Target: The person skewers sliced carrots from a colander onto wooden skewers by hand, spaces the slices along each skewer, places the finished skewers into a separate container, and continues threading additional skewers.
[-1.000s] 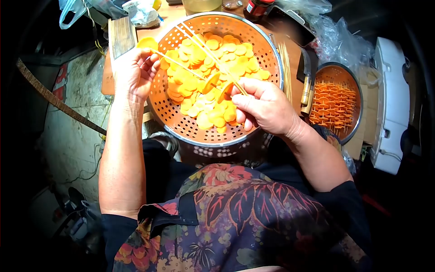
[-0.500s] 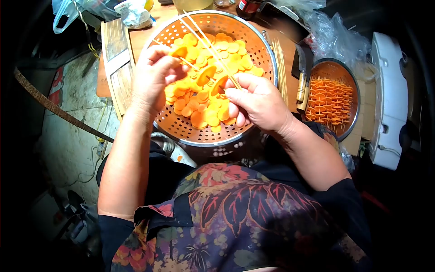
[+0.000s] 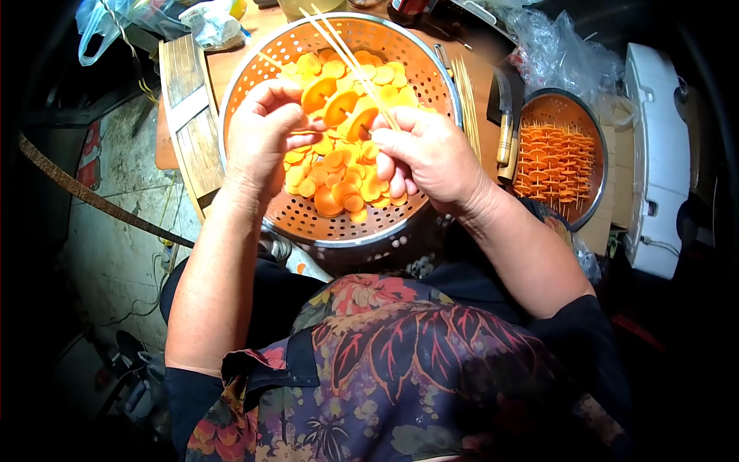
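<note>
My right hand (image 3: pixel 435 158) is closed on bamboo skewers. Two bare skewers (image 3: pixel 339 46) stick up and leftward out of its grip. A third skewer (image 3: pixel 269 59) runs between my hands and carries three thin round carrot slices (image 3: pixel 339 108), spaced apart; its tip shows beyond my left fingers. My left hand (image 3: pixel 265 135) has curled fingers, with thumb and forefinger at the edge of the outermost slice. Both hands are over a perforated colander (image 3: pixel 254 85) holding many loose carrot slices (image 3: pixel 331 181).
Right of the colander lie a bundle of skewers (image 3: pixel 466 100) and a wooden-handled knife (image 3: pixel 505 138). Farther right, a round basket (image 3: pixel 604 165) holds rows of filled skewers (image 3: pixel 556 165). A wooden slicing board (image 3: pixel 188 115) leans at left. Plastic bags (image 3: pixel 570 61) lie behind.
The threaded slices now sit closer together, with the outermost one farther down the skewer. The view has shifted slightly, so everything appears a little up and to the left.
</note>
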`<move>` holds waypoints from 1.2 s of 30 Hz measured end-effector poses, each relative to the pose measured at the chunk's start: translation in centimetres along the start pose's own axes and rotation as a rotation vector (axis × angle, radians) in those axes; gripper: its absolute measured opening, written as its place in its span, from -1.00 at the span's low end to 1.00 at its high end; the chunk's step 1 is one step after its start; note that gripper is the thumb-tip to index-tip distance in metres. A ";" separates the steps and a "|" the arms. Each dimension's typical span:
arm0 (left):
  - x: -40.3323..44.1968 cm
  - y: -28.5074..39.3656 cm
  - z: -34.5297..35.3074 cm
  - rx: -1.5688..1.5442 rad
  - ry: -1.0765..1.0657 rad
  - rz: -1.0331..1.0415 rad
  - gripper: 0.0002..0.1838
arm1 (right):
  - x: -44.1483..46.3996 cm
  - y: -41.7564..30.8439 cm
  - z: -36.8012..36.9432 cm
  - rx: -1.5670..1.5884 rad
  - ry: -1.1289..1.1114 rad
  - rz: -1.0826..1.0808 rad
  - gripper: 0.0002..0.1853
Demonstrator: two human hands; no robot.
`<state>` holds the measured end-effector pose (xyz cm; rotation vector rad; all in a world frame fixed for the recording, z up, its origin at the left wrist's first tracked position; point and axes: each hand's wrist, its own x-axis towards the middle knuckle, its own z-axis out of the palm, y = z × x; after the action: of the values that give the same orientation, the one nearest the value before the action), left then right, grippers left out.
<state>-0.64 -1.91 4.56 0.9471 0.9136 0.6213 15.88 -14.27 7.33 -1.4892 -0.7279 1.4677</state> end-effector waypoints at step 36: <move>2.6 -3.5 -0.5 0.684 0.028 -0.260 -0.84 | -1.0 -0.1 -1.1 0.036 0.000 0.007 -0.80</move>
<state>0.38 -1.31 0.31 1.3934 1.2843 0.0855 16.84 -15.34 7.72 -1.4660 -0.6938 1.4780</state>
